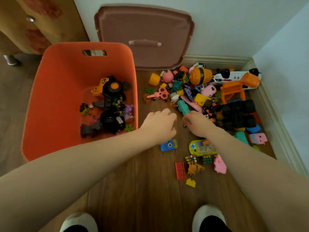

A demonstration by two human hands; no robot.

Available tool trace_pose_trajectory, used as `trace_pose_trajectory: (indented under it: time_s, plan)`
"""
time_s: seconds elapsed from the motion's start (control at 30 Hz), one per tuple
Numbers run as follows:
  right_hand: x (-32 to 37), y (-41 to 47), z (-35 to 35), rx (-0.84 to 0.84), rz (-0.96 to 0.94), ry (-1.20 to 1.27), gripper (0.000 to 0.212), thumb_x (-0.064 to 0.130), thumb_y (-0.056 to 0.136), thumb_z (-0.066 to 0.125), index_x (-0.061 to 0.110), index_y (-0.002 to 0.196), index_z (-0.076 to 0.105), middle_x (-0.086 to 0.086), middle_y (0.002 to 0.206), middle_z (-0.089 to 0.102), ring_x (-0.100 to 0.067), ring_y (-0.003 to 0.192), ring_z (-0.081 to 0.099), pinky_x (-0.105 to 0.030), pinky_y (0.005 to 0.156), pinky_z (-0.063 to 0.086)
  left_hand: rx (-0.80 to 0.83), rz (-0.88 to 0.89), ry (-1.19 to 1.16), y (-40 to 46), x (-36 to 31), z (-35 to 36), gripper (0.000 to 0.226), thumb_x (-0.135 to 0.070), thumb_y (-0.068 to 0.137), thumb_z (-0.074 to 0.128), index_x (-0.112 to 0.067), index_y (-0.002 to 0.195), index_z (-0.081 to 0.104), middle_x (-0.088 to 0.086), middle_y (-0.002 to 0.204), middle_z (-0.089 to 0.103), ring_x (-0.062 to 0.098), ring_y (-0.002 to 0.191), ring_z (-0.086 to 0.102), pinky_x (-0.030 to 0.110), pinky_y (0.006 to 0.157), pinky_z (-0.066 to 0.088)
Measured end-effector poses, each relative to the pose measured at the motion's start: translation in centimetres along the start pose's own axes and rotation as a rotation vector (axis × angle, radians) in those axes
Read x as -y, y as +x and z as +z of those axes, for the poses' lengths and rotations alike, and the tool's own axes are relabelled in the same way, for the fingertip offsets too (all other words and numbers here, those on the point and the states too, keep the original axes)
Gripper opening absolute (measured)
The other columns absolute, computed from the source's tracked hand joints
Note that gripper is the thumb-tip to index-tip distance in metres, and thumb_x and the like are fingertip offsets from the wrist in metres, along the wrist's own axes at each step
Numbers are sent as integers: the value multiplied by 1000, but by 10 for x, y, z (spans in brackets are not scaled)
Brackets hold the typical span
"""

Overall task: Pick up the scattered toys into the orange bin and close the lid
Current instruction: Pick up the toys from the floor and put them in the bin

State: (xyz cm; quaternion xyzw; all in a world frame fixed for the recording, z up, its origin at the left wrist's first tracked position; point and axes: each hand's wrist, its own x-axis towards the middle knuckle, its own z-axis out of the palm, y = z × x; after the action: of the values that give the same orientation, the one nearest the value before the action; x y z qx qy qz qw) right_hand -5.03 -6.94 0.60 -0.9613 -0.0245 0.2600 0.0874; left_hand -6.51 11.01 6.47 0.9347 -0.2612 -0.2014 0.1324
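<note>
We note first what cannot be read: both hands turn their backs to the camera, so the fingers curl downward out of sight. The left hand (159, 126) hovers over the brown wooden floor (142, 190) just beside the near right corner of the open orange plastic bin (55, 101), fingers bent under; whether it holds anything we cannot tell. The right hand (197, 124) reaches into the near edge of the heap of scattered plastic toys (209, 97) by the skirting, touching a teal block-shaped toy (183, 107) that rises past its knuckles; the grip itself is hidden. A small blue toy camera (169, 145) lies partly under the left wrist. The dull pink lid (144, 27) leans on the wall behind the bin, which already holds several toys.
</note>
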Motion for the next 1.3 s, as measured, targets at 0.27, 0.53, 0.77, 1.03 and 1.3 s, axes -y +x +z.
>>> trace_pose_trajectory:
  time_s: [0.27,0.53,0.77,1.03,1.3]
  plan:
    - [-46,8,41,108,72,65,47,4,93,43,15,138,40,-12,139,39,-33,125,44,-42,100,42,364,-305,-107,48,-13,98,81,-30,85,65,-21,148,13,13,154,6,36,128,39,43,94,44]
    - [-43,51,56,39,26,10,48,4,92,44,11,139,34,-16,135,39,-38,114,50,-45,86,48,399,-355,20,63,2,141,71,-32,85,65,-20,141,24,14,145,17,33,120,42,41,89,49]
    - [-31,60,71,29,-69,-222,38,5,94,44,9,131,36,-15,128,44,-35,115,48,-41,77,49,372,-349,0,76,6,140,63,-22,77,71,-13,130,38,10,130,34,27,115,44,36,89,50]
    - [-24,65,74,-78,-6,-153,33,-1,93,37,4,126,36,-16,128,44,-35,95,64,-36,61,45,95,-528,-362,78,24,131,41,-25,70,73,-9,98,47,12,108,54,28,97,55,30,71,41]
    - [-23,77,73,-4,-23,45,32,0,91,43,5,122,40,-17,122,48,-42,103,58,-42,74,46,-294,-797,-802,79,32,129,36,-36,72,77,-9,89,60,-2,83,62,15,79,58,19,57,33]
